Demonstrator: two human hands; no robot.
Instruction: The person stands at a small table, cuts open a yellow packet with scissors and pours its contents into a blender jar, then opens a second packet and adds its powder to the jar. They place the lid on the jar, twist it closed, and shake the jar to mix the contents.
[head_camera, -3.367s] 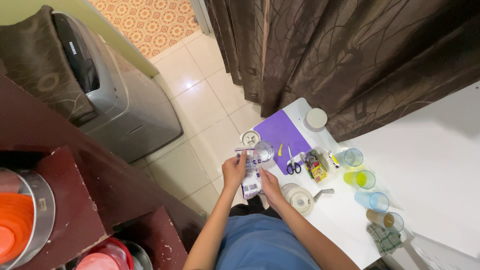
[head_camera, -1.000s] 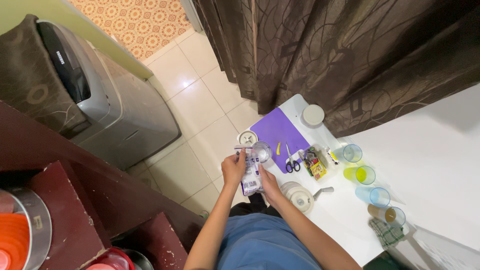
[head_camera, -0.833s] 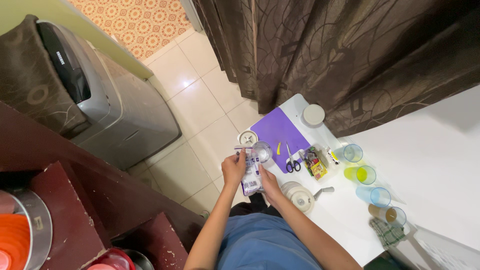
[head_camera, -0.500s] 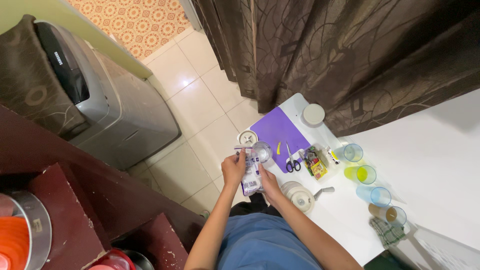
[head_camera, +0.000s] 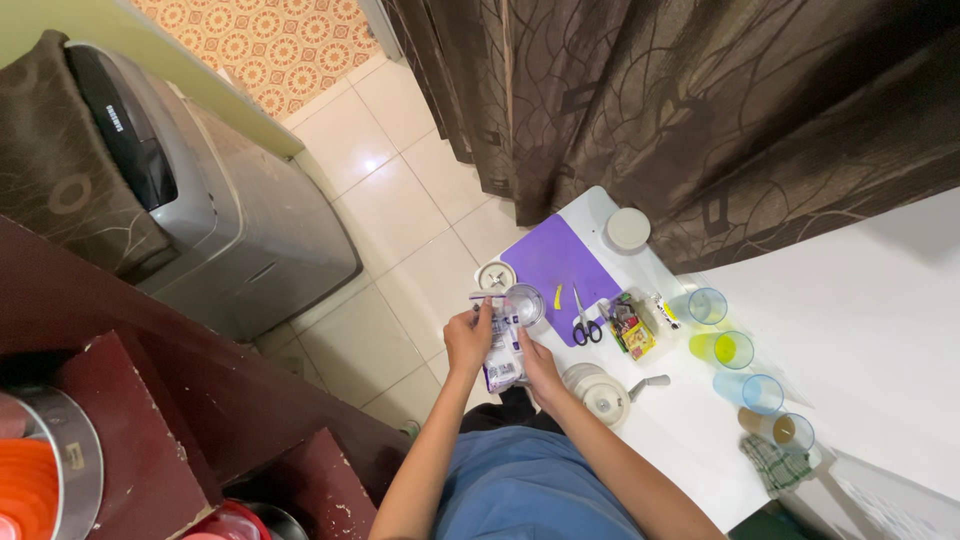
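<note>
While both hands grip it, the plastic pouch is held over the near-left edge of the white table.

Left hand pinches the pouch's upper left corner; right hand is curled round its lower right side. Pouch top sits just beside the clear jar, nearer the person. Beyond the jar: purple cutting mat, with scissors on its near edge. Right of the jar, well apart: coloured tumblers in a row.
</note>
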